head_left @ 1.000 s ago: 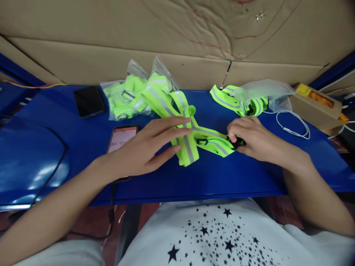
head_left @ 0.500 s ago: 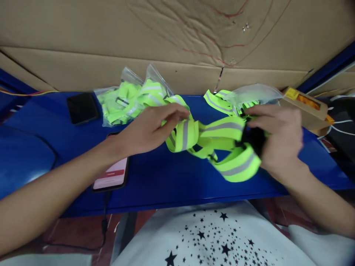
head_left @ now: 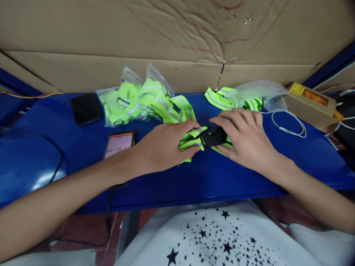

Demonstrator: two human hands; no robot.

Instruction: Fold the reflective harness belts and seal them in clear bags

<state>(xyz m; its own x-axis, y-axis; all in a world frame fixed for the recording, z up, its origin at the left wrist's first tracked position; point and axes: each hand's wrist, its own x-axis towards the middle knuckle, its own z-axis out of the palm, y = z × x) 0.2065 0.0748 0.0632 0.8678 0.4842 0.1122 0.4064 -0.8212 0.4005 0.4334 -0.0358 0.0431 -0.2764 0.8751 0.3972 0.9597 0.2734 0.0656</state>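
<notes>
Between my two hands is a black side-release buckle (head_left: 213, 138) on a neon-yellow reflective strap (head_left: 191, 138). My left hand (head_left: 163, 146) pinches the strap right at the buckle's left end, thumb and fingers closed round it. My right hand (head_left: 246, 142) grips the buckle's right end between thumb and fingers. The buckle halves appear joined. More neon-yellow strap (head_left: 180, 107) with a grey stripe lies behind my left hand, reaching toward the bagged straps. Further strap parts are hidden under my fingers.
Clear bags of neon straps (head_left: 126, 101) lie at the back left. Another clear bag (head_left: 257, 88) with straps is at the back right. A dark phone (head_left: 85, 109), a lit phone (head_left: 119, 142), a white cable (head_left: 291, 131) and a cardboard box (head_left: 310, 111) rest on the blue table (head_left: 177, 188).
My hands have come closer together. The loose, spread strap loops are gathered in, and my right hand has moved left with the black buckle, which now meets my left hand.
</notes>
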